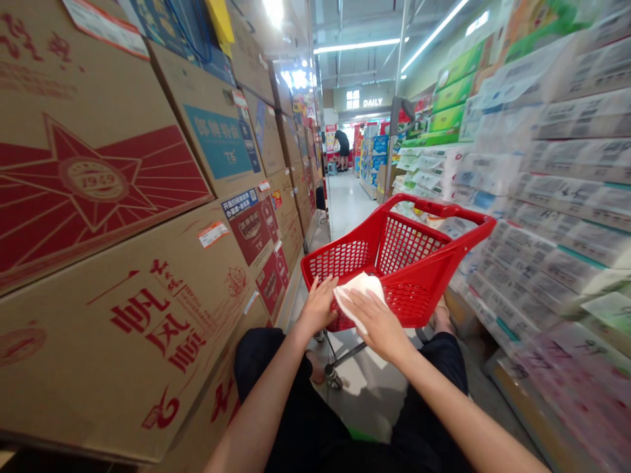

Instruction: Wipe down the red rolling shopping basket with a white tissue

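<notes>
Red cart [430, 268]: steady its near edge with the left hand [319, 304], fingers slightly spread; keep the cloth [369, 284] flat beneath the right hand [378, 327], fingers extended, close together.

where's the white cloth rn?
Head view, slightly right of centre and below mid-height: the white cloth is under the right hand, at the near side of the red cart, with the left hand just left.
</notes>
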`<action>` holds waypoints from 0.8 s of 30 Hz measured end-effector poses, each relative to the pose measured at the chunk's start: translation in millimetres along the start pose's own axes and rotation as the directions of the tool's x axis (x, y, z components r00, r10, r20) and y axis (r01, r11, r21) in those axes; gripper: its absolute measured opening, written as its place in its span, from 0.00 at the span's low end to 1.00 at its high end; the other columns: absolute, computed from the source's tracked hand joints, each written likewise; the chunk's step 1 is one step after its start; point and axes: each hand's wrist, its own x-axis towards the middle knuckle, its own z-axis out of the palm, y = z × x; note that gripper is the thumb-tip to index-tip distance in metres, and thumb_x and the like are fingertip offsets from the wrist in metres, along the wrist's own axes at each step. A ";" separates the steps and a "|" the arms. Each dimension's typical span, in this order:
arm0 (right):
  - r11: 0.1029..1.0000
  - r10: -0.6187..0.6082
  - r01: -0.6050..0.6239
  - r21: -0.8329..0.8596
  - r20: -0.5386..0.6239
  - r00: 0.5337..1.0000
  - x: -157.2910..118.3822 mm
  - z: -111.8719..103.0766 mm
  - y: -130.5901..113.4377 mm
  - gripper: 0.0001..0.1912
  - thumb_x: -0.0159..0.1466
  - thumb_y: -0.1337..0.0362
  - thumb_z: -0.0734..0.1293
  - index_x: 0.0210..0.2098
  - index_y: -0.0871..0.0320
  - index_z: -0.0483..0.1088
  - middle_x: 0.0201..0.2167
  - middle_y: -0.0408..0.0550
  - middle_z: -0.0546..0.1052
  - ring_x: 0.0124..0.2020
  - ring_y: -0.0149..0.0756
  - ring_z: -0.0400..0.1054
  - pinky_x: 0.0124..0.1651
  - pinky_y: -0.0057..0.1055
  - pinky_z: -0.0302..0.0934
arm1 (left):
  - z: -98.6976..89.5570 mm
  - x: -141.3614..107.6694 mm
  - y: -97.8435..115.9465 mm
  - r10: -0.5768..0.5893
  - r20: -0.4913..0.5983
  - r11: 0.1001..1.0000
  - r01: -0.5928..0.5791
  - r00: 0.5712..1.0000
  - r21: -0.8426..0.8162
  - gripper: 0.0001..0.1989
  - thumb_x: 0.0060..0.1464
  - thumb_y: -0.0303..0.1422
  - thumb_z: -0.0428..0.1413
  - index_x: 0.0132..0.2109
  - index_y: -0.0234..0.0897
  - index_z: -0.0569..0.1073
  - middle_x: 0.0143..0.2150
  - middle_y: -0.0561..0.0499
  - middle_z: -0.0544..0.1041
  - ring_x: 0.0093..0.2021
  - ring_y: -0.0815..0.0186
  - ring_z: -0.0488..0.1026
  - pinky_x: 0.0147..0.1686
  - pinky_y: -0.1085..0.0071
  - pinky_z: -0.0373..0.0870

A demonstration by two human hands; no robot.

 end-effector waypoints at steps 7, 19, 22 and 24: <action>0.964 0.231 -0.247 -0.096 -0.155 0.961 -23.1 -22.3 73.8 0.39 0.70 0.71 0.58 0.76 0.51 0.43 0.74 0.50 0.57 0.74 0.45 0.51 0.74 0.55 0.47 | -1.4 0.5 11.4 0.018 0.003 0.999 -0.018 1.000 -0.030 0.43 0.48 0.22 0.56 0.72 0.32 0.58 0.71 0.39 0.64 0.74 0.57 0.56 0.76 0.48 0.36; 0.993 0.069 -0.075 -0.088 -0.061 0.996 -17.8 -19.3 62.3 0.38 0.69 0.70 0.59 0.76 0.52 0.46 0.73 0.48 0.60 0.74 0.42 0.52 0.76 0.54 0.43 | -10.0 -3.9 15.0 0.026 0.005 0.994 -0.025 1.000 -0.106 0.41 0.47 0.19 0.56 0.68 0.48 0.66 0.70 0.50 0.68 0.74 0.55 0.56 0.72 0.40 0.24; 0.965 0.206 -0.222 -0.140 -0.124 0.971 -31.9 -33.3 104.7 0.34 0.70 0.69 0.59 0.74 0.52 0.51 0.71 0.50 0.63 0.72 0.44 0.57 0.75 0.56 0.45 | -11.4 -4.9 18.8 0.006 0.007 0.992 -0.005 1.000 -0.129 0.40 0.47 0.19 0.57 0.67 0.50 0.67 0.68 0.51 0.71 0.74 0.54 0.55 0.71 0.38 0.24; 0.953 0.243 -0.262 -0.152 -0.135 0.961 -35.2 -38.8 112.1 0.33 0.70 0.68 0.59 0.74 0.51 0.52 0.71 0.49 0.64 0.71 0.45 0.58 0.74 0.57 0.47 | -11.8 -5.9 20.0 0.001 0.005 0.990 0.000 1.000 -0.140 0.40 0.47 0.19 0.57 0.67 0.49 0.68 0.67 0.51 0.71 0.74 0.54 0.55 0.71 0.39 0.25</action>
